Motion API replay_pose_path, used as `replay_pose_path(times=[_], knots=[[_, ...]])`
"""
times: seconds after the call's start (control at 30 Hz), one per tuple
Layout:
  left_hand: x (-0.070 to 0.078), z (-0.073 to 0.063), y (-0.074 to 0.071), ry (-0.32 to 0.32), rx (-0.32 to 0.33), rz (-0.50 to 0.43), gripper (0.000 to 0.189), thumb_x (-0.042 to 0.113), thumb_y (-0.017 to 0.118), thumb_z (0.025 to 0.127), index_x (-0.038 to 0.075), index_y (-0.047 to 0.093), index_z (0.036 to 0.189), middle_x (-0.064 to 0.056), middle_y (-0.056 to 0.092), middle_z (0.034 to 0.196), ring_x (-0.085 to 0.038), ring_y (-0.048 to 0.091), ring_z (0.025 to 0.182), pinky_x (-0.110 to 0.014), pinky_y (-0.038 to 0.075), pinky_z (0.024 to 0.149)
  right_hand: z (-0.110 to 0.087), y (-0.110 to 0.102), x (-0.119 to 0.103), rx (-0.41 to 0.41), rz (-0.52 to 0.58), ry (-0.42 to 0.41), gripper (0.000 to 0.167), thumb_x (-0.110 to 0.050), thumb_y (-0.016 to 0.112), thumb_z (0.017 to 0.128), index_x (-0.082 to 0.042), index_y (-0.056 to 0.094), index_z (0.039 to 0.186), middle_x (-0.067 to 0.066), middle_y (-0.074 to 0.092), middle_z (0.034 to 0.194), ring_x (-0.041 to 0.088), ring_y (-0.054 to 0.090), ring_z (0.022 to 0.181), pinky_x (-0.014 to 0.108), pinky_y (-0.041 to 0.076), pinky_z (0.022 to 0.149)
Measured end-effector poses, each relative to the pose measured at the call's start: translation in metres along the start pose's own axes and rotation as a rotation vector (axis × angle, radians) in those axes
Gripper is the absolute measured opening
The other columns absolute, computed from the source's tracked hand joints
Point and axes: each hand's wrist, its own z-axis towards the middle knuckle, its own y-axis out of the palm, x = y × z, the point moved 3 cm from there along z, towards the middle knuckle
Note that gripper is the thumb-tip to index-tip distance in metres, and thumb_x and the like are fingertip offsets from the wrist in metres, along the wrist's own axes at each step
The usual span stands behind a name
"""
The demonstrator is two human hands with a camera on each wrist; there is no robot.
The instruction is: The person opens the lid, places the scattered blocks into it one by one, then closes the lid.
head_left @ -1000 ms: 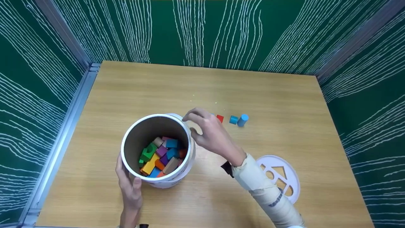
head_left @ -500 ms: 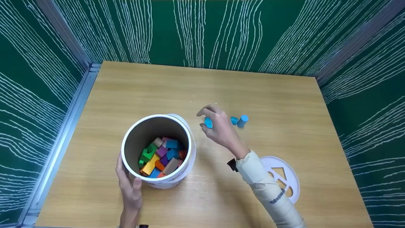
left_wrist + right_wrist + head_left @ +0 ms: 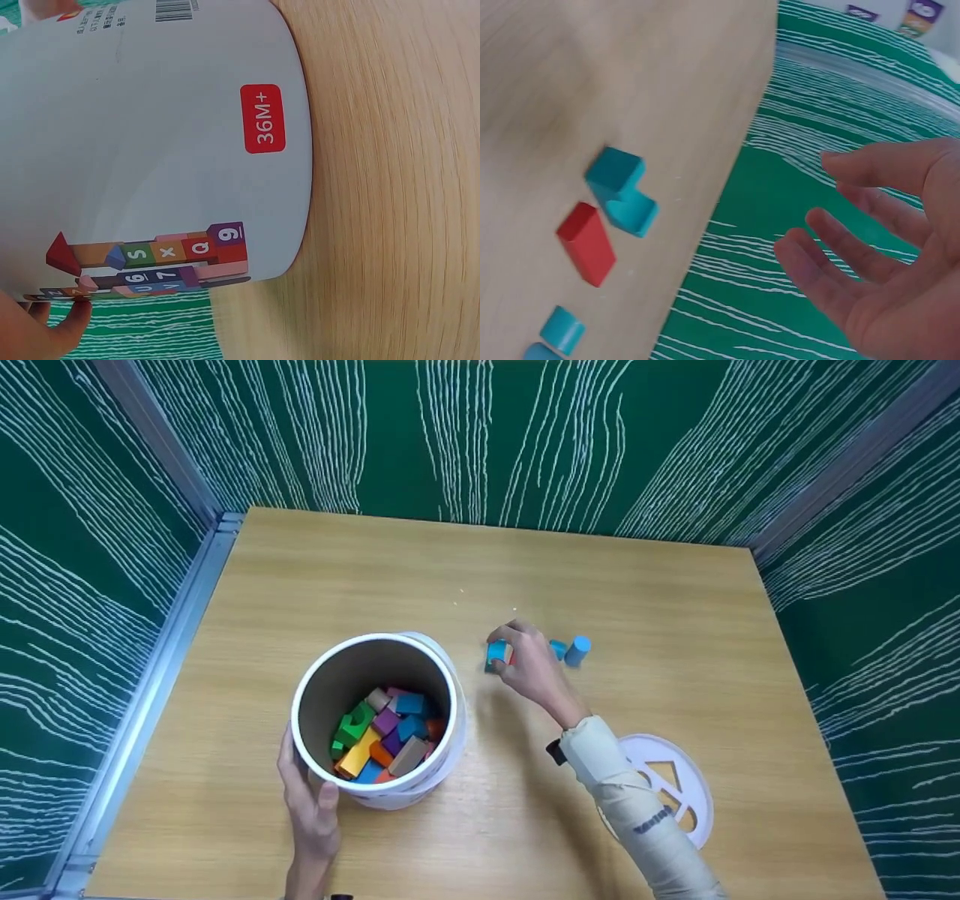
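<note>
A white bucket (image 3: 375, 637) full of coloured blocks (image 3: 386, 742) stands at the left. My left hand (image 3: 309, 810) holds its near left side, thumb by the rim; in the left wrist view fingertips rest against the printed wall (image 3: 150, 127). Right of the bucket, a blue notched block (image 3: 495, 654) sits on the table. My right hand (image 3: 532, 660) is over it, thumb and fingers spread either side of it in the head view. In the right wrist view this hand (image 3: 877, 247) is apart from the notched block (image 3: 615, 174), with nothing in its fingers.
A red block (image 3: 586, 244) lies beside the blue one, mostly hidden by the right hand in the head view. Two blue cylinders (image 3: 578, 651) are further right. A white lid with shaped holes (image 3: 701, 810) lies partly under the right forearm. Green walls enclose the wooden table (image 3: 360, 562).
My right hand has moved from the bucket's rim rightward to the blue notched block. The left hand and the bucket have stayed in place.
</note>
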Motion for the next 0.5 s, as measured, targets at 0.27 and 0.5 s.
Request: replay_pose_path(times=[0.27,0.5], knots=[[-0.001,0.001,0.001,-0.020,0.005,0.023,0.066,0.024,0.049,0.092,0.008,0.020,0.150,-0.010,0.024,0.153,-0.027,0.027,0.135,-0.028,0.023,0.112,0.006,0.017,0.020,-0.033,-0.030,0.027,0.025,0.001,0.070,0.078,-0.006,0.070,0.101,0.015,0.059,0.112,0.030,0.058,0.096,0.040,0.054,0.081],[-0.001,-0.001,0.001,-0.032,0.006,0.031,0.067,0.024,0.049,0.091,0.010,0.020,0.150,-0.009,0.025,0.153,-0.029,0.026,0.135,-0.030,0.023,0.112,0.009,0.030,0.033,-0.031,-0.050,0.000,0.026,0.004,0.068,0.077,-0.002,0.070,0.101,0.017,0.060,0.110,0.031,0.061,0.089,0.035,0.055,0.063]])
